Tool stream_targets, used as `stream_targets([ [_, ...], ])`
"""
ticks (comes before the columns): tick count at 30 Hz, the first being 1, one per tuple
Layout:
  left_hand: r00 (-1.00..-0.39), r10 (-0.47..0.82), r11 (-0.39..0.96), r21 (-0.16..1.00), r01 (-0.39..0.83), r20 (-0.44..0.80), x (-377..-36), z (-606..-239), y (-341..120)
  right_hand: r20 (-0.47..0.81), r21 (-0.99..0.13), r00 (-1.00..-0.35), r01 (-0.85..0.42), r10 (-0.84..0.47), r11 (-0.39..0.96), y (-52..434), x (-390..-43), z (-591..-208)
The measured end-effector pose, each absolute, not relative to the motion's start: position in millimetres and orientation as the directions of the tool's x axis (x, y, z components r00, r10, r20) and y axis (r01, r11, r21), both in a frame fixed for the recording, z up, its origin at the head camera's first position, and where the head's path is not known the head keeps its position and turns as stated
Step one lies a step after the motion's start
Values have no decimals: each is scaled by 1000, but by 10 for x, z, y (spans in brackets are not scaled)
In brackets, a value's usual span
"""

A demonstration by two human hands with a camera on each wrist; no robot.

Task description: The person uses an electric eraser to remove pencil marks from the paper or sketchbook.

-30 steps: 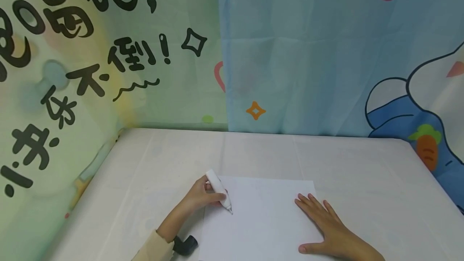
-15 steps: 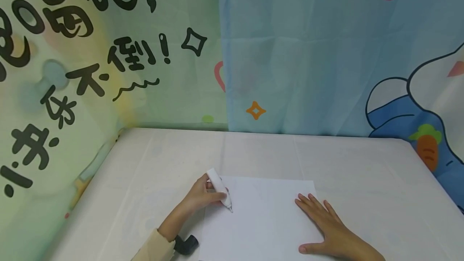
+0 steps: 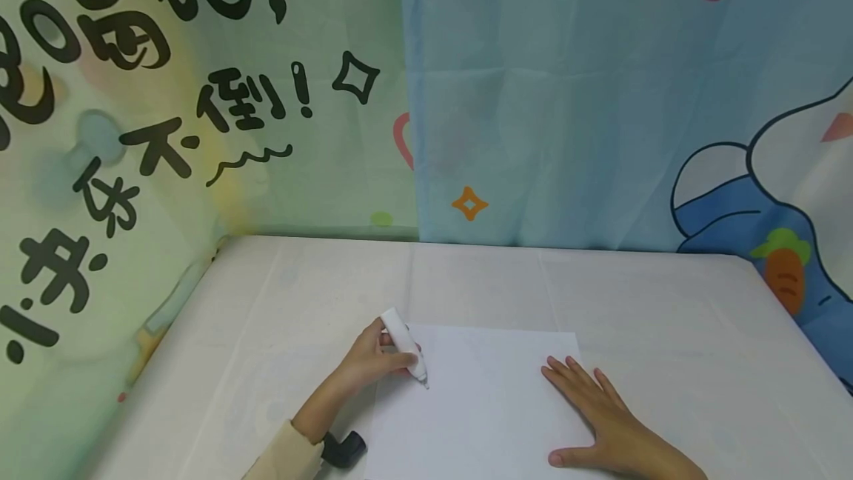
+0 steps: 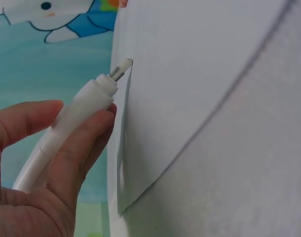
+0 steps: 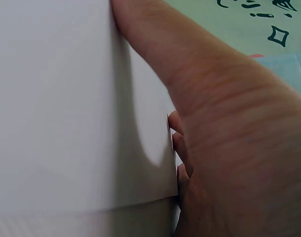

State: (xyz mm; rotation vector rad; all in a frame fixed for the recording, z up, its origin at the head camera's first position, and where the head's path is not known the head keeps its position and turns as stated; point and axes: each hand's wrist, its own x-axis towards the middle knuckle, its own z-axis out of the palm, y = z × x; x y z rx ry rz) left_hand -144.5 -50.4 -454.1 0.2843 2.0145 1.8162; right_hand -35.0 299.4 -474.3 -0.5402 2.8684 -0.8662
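Paper is pressed flat on the table by the right hand, fingers straight — so it cannot slide — while a white pen is gripped in the left hand, tip on its left edge.

Green backdrop: black Chinese characters, "不倒!" legible; remainder cropped. Paper blank.

The head view looks forward and down from above the near edge of the sheet of paper, taking in the whole sheet and the printed curtains behind it. Each wrist view sits close against the sheet's surface, sharing only that sheet with the head view.
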Motion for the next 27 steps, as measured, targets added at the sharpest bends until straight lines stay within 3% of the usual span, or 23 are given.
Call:
stream_targets([
  [11, -896, 410, 130, 983, -131, -173, -1468, -4547, -518, 63, -510, -921, -361, -385, 780, 3014, -357, -4767],
  [27, -904, 398, 185, 979, -86, -155, -1427, -4532, -494, 20, -542, -929, -320, -368, 777, 3002, -350, -4756],
])
